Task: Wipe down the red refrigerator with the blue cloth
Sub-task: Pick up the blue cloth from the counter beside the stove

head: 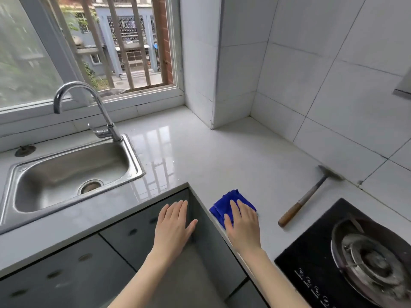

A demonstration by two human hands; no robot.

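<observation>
A folded blue cloth (224, 204) lies on the white countertop (222, 156) close to its inner corner edge. My right hand (242, 223) rests flat on the cloth's near half, fingers straight and together. My left hand (174, 225) hovers open, fingers straight, in front of the grey cabinet doors below the counter's edge, holding nothing. No red refrigerator appears in this view.
A steel sink (66, 174) with a curved faucet (89, 107) sits at the left under a barred window. A hammer (309, 196) with a wooden handle lies right of the cloth. A black gas stove (355, 258) fills the lower right. Tiled walls enclose the far corner.
</observation>
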